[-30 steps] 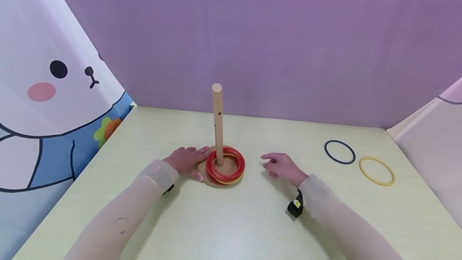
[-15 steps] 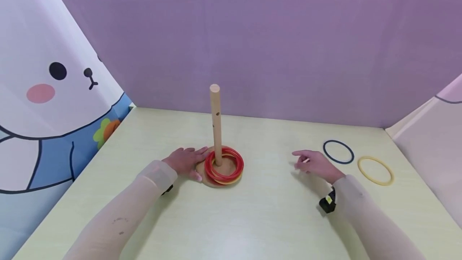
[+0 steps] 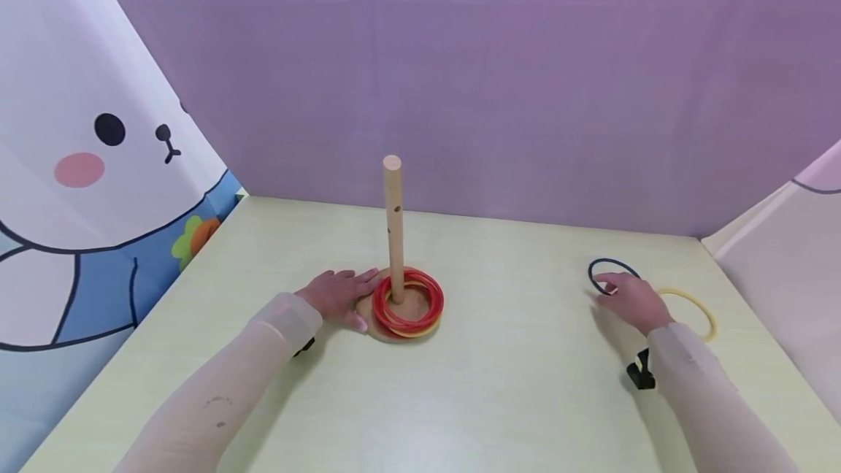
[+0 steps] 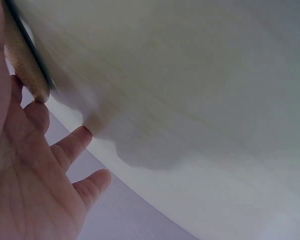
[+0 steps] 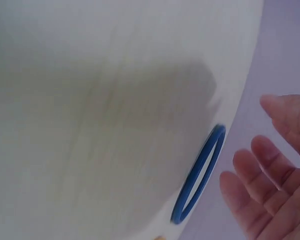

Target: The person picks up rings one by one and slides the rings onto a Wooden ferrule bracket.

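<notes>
A wooden peg (image 3: 394, 232) stands upright on a round wooden base (image 3: 364, 310). Several red rings (image 3: 436, 296) and a yellow one lie around the peg's foot. My left hand (image 3: 335, 295) rests at the base's left side with straight fingers; in the left wrist view its fingertips touch the base's edge (image 4: 35, 82). My right hand (image 3: 632, 301) hovers over the near side of a dark blue ring (image 3: 614, 260), partly hiding it. In the right wrist view, my relaxed fingers (image 5: 250, 172) are apart from that blue ring (image 5: 193, 174) and hold nothing.
A loose yellow ring (image 3: 712, 318) lies right of the blue ring, partly behind my right wrist. The pale table (image 3: 499, 385) ends at a purple backdrop (image 3: 512, 93). A cartoon-printed cloth (image 3: 98, 210) hangs at the left.
My right hand has moved right, from beside the peg base to over the blue ring. The left hand, the base and the rings stay put.
</notes>
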`<state>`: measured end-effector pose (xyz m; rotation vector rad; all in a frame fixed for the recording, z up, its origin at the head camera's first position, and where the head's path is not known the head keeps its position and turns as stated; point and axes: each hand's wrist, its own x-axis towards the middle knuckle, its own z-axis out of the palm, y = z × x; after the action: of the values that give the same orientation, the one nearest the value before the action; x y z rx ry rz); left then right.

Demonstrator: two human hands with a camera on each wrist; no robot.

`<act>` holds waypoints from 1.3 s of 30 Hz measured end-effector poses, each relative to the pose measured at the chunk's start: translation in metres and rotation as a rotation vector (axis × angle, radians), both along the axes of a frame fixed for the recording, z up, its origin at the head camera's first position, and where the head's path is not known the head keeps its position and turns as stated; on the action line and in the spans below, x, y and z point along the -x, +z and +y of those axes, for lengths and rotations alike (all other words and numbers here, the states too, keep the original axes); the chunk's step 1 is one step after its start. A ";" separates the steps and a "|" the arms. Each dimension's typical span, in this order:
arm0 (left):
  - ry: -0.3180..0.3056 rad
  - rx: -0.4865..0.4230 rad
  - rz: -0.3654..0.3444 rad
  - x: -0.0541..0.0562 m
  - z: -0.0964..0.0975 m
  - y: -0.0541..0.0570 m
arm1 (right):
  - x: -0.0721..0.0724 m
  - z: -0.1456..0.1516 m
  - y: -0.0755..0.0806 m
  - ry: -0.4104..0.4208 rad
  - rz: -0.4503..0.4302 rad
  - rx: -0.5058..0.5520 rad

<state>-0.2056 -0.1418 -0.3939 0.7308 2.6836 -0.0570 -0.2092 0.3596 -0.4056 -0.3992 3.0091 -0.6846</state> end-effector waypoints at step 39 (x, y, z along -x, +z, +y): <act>0.021 0.027 -0.012 0.000 0.002 -0.001 | 0.017 0.018 -0.013 0.029 -0.165 -0.097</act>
<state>-0.2056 -0.1401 -0.3951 0.6923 2.6735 -0.0826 -0.2260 0.3780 -0.4184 -0.3627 2.8606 -0.5381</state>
